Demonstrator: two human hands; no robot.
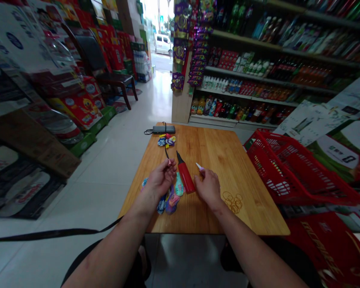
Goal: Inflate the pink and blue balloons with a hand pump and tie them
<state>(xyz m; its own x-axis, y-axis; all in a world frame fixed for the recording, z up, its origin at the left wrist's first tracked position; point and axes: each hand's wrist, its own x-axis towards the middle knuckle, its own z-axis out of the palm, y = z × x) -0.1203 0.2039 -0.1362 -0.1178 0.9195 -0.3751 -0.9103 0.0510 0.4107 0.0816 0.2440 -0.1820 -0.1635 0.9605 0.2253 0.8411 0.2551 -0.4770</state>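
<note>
Red pump [185, 177] is lying on the wooden table [216, 148] right between my hands, long axis running away from me and tilting slightly left, black nozzle at the far end. Both hands are sitting close: right hand [208, 186] just beside the pump's near end, left hand [159, 181] just beside its middle on the other side. Left is pinching a small pink bit [169, 162] between thumb and forefinger, other fingers curling in. Right is resting knuckles up, loosely curled; a pale sliver [199, 165] is showing at the fingertip, can't tell if it's being held. Flat balloons [171, 200] are lying under my left wrist, touching the pump's near end. Rubber bands [233, 201] are lying near my right wrist. Past the nozzle, bare wood is running up to another balloon pile [166, 140] and a grey box [163, 129] at the far edge. Red basket [276, 160] is crowding the right edge; left edge is opening onto floor.
</note>
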